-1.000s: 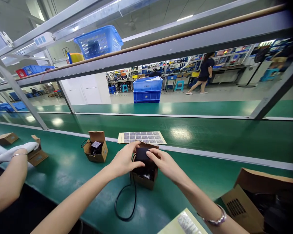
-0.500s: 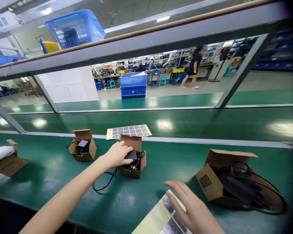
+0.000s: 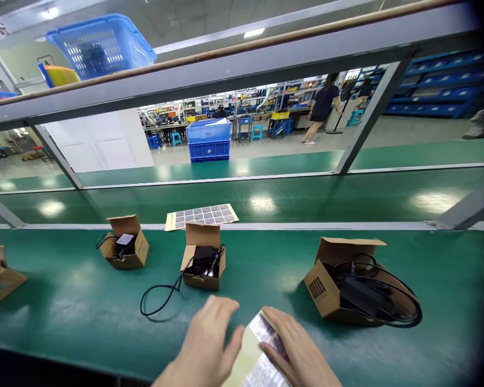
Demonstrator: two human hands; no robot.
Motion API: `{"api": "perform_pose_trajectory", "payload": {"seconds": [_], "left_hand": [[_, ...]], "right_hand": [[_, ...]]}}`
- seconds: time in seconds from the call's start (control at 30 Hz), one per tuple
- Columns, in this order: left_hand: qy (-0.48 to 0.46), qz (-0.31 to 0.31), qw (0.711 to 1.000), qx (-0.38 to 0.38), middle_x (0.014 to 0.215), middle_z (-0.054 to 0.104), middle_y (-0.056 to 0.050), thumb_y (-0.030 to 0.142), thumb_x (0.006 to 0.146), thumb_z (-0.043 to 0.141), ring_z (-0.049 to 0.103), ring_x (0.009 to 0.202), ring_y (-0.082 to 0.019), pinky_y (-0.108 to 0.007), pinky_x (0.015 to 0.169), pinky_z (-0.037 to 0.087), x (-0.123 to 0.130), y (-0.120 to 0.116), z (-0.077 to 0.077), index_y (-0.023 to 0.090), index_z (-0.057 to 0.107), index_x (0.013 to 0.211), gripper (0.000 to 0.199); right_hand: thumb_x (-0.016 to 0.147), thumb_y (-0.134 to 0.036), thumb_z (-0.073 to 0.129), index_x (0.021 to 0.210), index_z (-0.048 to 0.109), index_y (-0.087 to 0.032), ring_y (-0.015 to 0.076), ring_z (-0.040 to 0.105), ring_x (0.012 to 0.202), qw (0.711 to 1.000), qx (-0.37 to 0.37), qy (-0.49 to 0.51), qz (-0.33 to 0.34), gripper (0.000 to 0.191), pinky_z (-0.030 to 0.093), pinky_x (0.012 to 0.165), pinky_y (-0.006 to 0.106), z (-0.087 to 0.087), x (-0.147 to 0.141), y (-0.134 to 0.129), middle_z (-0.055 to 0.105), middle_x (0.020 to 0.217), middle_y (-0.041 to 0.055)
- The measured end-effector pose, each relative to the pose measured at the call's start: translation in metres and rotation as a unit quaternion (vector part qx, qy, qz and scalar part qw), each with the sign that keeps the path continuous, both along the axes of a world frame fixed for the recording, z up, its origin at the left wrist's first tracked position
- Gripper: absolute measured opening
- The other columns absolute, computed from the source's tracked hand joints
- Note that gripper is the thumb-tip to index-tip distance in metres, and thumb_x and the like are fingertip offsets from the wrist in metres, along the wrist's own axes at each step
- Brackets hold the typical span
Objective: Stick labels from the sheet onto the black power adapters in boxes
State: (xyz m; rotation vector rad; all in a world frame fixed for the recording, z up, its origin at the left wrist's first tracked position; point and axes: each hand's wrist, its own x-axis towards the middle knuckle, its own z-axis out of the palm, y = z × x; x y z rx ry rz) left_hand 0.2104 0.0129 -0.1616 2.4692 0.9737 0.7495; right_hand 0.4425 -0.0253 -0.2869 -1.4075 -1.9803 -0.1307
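My right hand (image 3: 294, 344) grips a yellow-backed sheet of silvery labels (image 3: 252, 355) at the bottom of the view, its thumb lying across the labels. Just left of that sheet is my left hand (image 3: 210, 338), open, thumb apart from the fingers and nothing visible between them. Beyond it stands an open cardboard box (image 3: 201, 282) holding a black power adapter (image 3: 204, 258). The adapter's cable (image 3: 161, 290) loops out onto the green bench. To the right, a larger-looking open box (image 3: 322, 295) contains another black adapter (image 3: 363, 295) with cables hanging over its side.
Another open box (image 3: 131, 260) with a labelled adapter stands at left, and one more box (image 3: 4, 282) is at the left edge. A label sheet (image 3: 201, 216) lies behind them. A metal shelf (image 3: 226, 56) with a blue basket (image 3: 105, 45) spans above; a person (image 3: 321, 105) walks beyond.
My left hand has left the adapter in the middle box and come back beside the label sheet. The view has shifted to the right. My right hand has closed further over the sheet.
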Motion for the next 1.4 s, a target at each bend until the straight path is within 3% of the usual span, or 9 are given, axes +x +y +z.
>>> {"api": "perform_pose_trajectory", "payload": {"seconds": [0.1,0.17,0.37,0.57,0.73,0.83,1.0,1.2,1.4], "left_hand": [[0.014,0.043,0.983,-0.178,0.115,0.061,-0.013,0.031,0.088,0.055,0.057,0.105,-0.027,-0.042,0.092,0.049,0.017,-0.01,-0.031,0.022,0.054,0.122,0.035],[0.012,0.079,0.964,-0.254,0.116,0.06,-0.011,0.028,0.081,0.062,0.056,0.101,-0.025,-0.041,0.092,0.047,0.027,-0.005,-0.038,0.022,0.055,0.12,0.04],[0.017,0.071,0.965,-0.251,0.115,0.061,-0.008,0.023,0.079,0.059,0.051,0.113,-0.026,-0.038,0.099,0.04,0.041,0.004,-0.024,0.019,0.059,0.116,0.037],[-0.02,0.074,0.96,-0.271,0.117,0.061,-0.007,0.024,0.073,0.069,0.053,0.113,-0.023,-0.034,0.098,0.041,0.039,0.009,-0.03,0.02,0.059,0.119,0.047],[-0.021,0.039,0.948,-0.314,0.093,0.07,-0.001,0.041,0.072,0.076,0.057,0.1,-0.022,-0.032,0.088,0.041,0.042,0.013,-0.023,0.022,0.07,0.09,0.026],[-0.046,0.01,0.952,-0.301,0.087,0.07,0.001,0.03,0.077,0.069,0.058,0.092,-0.019,-0.03,0.086,0.039,0.046,0.011,-0.018,0.022,0.072,0.083,0.011],[-0.098,-0.016,0.952,-0.288,0.088,0.071,0.0,0.019,0.078,0.063,0.058,0.088,-0.018,-0.029,0.084,0.04,0.05,0.008,-0.018,0.022,0.074,0.093,0.019],[-0.152,-0.01,0.944,-0.293,0.083,0.068,0.001,0.016,0.078,0.062,0.059,0.081,-0.016,-0.027,0.077,0.042,0.052,0.009,-0.027,0.018,0.07,0.088,0.013],[-0.101,0.054,0.963,-0.246,0.091,0.068,0.002,0.019,0.079,0.065,0.059,0.095,-0.018,-0.028,0.088,0.04,0.052,0.006,-0.029,0.024,0.07,0.09,0.013]], "right_hand": [[0.095,-0.039,0.055,0.135,0.041,-0.023,0.0277,0.068,0.106,0.999,0.008,0.042,-0.005,0.045,0.062,0.084,0.037,-0.01,-0.009,-0.005,0.068,0.116,0.0133],[0.097,-0.04,0.052,0.133,0.042,-0.023,0.0259,0.069,0.101,0.998,0.004,0.065,-0.006,0.042,0.062,0.081,0.035,-0.014,-0.011,-0.007,0.069,0.112,0.0121],[0.097,-0.047,0.049,0.125,0.047,-0.023,0.0241,0.068,0.097,0.989,-0.015,0.143,-0.038,0.037,0.061,0.079,0.034,-0.027,-0.017,-0.007,0.066,0.106,0.0103],[0.099,-0.044,0.047,0.122,0.05,-0.022,0.0191,0.068,0.08,0.978,0.003,0.205,-0.027,0.031,0.061,0.073,0.03,-0.034,-0.019,-0.007,0.066,0.095,0.0065],[0.1,-0.027,0.048,0.125,0.051,-0.022,0.0211,0.066,0.104,0.987,0.104,0.122,0.016,0.026,0.059,0.088,0.031,-0.01,-0.015,-0.012,0.066,0.118,0.01],[0.098,-0.027,0.053,0.122,0.053,-0.022,0.0203,0.066,0.104,0.988,0.098,0.107,0.05,0.025,0.059,0.088,0.03,0.014,-0.011,-0.014,0.067,0.113,0.0081],[0.099,-0.03,0.051,0.109,0.058,-0.024,0.0186,0.065,0.095,0.983,0.07,0.168,0.019,0.013,0.059,0.079,0.027,0.042,-0.004,-0.01,0.066,0.1,0.0048],[0.1,-0.027,0.051,0.105,0.062,-0.024,0.0185,0.064,0.088,0.986,0.086,0.134,0.043,0.013,0.058,0.074,0.028,0.056,-0.005,-0.001,0.065,0.093,0.0045],[0.102,-0.025,0.047,0.098,0.06,-0.024,0.0173,0.063,0.082,0.987,0.061,0.13,0.072,0.014,0.057,0.069,0.028,0.062,-0.004,0.002,0.066,0.088,0.0028]]}}
